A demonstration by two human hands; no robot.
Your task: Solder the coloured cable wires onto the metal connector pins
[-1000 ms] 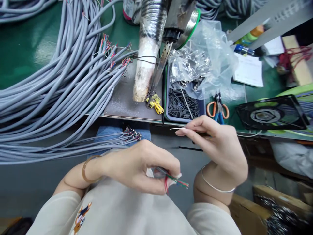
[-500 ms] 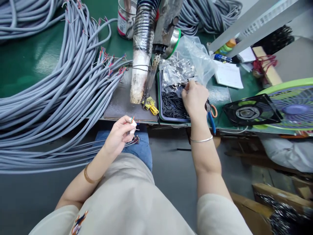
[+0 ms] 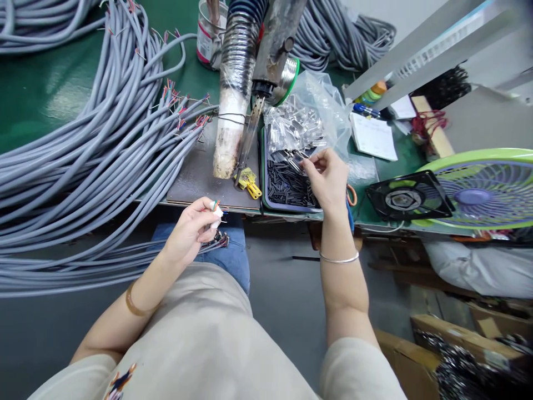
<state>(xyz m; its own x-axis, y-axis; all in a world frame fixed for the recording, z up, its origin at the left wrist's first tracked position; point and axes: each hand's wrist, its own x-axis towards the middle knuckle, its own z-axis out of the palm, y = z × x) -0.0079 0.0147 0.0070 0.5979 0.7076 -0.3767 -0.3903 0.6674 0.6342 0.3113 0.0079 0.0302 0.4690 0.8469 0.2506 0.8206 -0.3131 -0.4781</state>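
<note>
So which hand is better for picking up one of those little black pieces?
Probably the right hand: it's at the tray, close to the black pieces. The left hand is farther away and holding coloured wires.

Wires (image 3: 216, 205) in left hand (image 3: 189, 230): partly hidden | pliers (image 3: 350, 216): likewise | green fan (image 3: 472, 196): cropped right

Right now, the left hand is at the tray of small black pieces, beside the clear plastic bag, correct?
Not quite: the head view shows the right hand at the tray of small black pieces, beside the clear plastic bag. The left hand holds coloured wires.
</note>
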